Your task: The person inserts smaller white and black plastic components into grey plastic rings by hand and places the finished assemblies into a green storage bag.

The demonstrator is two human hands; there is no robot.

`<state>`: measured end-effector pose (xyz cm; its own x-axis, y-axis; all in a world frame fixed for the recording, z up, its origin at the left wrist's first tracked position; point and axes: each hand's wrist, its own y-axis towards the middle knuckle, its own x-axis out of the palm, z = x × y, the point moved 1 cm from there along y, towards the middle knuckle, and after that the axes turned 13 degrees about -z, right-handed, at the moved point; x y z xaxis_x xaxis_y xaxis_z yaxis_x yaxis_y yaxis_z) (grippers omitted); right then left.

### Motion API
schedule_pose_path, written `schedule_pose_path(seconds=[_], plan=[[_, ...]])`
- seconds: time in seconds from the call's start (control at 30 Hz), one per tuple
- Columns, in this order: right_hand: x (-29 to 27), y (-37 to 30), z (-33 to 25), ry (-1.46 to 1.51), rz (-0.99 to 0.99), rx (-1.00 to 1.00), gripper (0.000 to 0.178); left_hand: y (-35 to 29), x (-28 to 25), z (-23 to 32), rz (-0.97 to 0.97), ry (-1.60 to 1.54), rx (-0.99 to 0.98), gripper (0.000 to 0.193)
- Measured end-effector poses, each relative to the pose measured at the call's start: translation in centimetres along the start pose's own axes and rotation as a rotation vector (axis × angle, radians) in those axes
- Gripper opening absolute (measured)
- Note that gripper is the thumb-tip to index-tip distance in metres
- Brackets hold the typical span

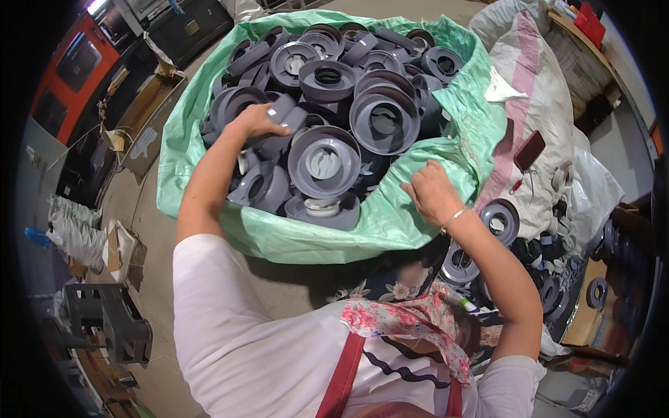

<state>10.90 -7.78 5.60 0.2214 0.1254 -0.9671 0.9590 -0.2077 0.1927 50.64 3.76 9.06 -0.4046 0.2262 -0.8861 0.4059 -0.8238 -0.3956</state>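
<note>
A large green woven sack (293, 242) stands in front of me, heaped with grey round plastic fittings (325, 82). Several of these have white threaded inserts (323, 162) in their middles. My left hand (255, 121) reaches over the left side of the heap, its fingers closed round a grey plastic fitting (285, 115) seen edge-on. At the sack's right side, my right hand (433, 194) is curled against the green fabric and appears to grip a fold of it. Its fingertips are partly hidden.
Right of the green sack lies a white sack (550, 111) with a pink stripe, and a dark red phone (529, 150) on it. Loose grey rings (499, 221) and small parts lie below it. A dark plastic stool (108, 322) stands at lower left, a cardboard box (148, 129) further back.
</note>
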Motion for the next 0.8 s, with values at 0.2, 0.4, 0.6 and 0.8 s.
schedule_pose_path(seconds=[0.2,0.4,0.6,0.8], plan=[[-0.7,1.1,-0.8,-0.227,0.01,0.071,0.031,-9.4,4.1,-8.0,0.067,0.054,-0.33,0.058],[0.1,-0.7,1.0,-0.004,-0.113,0.056,0.022,-15.5,8.1,-7.9,-0.119,0.017,-0.281,0.093],[-1.2,-6.9,2.2,0.409,0.336,-0.047,0.006,-18.0,5.5,0.2,0.419,0.134,-0.315,0.068],[-5.0,-19.0,10.8,0.524,0.528,0.856,0.044,-20.6,9.9,21.0,0.37,-0.501,0.885,0.008]])
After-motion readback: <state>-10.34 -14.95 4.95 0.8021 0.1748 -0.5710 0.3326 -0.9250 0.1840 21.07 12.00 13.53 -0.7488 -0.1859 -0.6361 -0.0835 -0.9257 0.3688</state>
